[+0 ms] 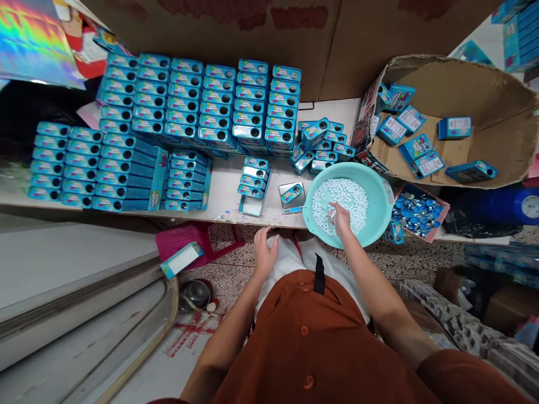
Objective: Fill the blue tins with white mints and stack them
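Note:
My right hand (342, 220) is down in a turquoise plastic basin (381, 210), its fingers curled around some of the small white candies (356, 196). Just off the table's front edge, my left hand (266, 252) hangs above my lap, fingers apart and holding nothing. Left of the basin, a small blue tin (292, 193) lies on a pocket scale (293, 209). Beside the scale stands a short row of blue tins (254, 174) in an open carton (251, 206).
Stacked blue tins (181, 95) fill the table's left and back. A loose pile of tins (324, 143) sits behind the basin. At right are a cardboard box (484, 151) with several tins and a tray of blue caps (416, 210). A pink stool (181, 238) stands below.

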`<state>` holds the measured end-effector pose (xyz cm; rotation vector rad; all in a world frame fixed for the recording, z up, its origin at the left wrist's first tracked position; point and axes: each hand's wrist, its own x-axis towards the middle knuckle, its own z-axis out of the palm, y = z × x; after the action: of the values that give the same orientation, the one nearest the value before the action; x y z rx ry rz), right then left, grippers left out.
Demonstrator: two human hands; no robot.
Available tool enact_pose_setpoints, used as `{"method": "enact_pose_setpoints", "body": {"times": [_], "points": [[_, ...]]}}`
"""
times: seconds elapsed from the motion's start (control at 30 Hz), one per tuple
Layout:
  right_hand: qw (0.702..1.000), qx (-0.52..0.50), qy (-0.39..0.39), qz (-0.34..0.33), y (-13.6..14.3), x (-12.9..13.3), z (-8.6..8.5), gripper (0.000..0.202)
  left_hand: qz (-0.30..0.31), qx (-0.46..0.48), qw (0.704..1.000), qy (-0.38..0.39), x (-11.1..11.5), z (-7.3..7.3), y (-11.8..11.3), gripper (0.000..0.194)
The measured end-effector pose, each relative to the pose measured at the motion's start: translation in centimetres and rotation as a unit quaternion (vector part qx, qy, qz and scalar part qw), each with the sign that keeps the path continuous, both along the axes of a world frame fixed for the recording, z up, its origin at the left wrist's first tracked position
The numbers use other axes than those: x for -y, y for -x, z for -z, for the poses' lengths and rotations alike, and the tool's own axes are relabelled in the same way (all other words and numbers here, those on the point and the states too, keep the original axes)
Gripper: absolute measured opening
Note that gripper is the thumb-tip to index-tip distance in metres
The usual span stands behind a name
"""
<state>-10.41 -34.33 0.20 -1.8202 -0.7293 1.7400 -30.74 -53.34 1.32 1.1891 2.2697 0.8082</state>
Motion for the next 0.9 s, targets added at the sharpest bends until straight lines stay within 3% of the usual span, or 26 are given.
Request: {"method": "enact_pose_setpoints", "body": {"times": [0.1, 0.2, 0.37, 0.6, 0.9], "points": [[1.0, -0.023, 0.0, 0.012, -0.2, -0.1, -0.7, 0.038, -0.004, -0.002, 1.0, -0.005, -0.1, 0.0, 0.5, 0.031], [0.993, -0.097, 0.051, 0.052, -0.2, -0.3, -1.1, 0.033, -0.004, -0.008, 1.0, -0.013, -0.1, 0.1, 0.8, 0.03], [0.954, -0.25, 0.134, 0.098, 0.4, -1.2, -2.0, 0.029, -0.002, -0.007, 1.0, -0.01, -0.1, 0.1, 1.1, 0.028], [0.927, -0.332, 0.116, 0.129, 4.0, -3.0, -3.9, 0.041, -0.007, -0.001, 1.0, -0.008, -0.3, -0.2, 1.3, 0.027], [0.929, -0.316, 0.086, 0.172, 9.0, -4.5, -4.6, 0.036, 0.013, 0.016, 1.0, -0.006, -0.5, -0.8, 3.9, 0.023]]}}
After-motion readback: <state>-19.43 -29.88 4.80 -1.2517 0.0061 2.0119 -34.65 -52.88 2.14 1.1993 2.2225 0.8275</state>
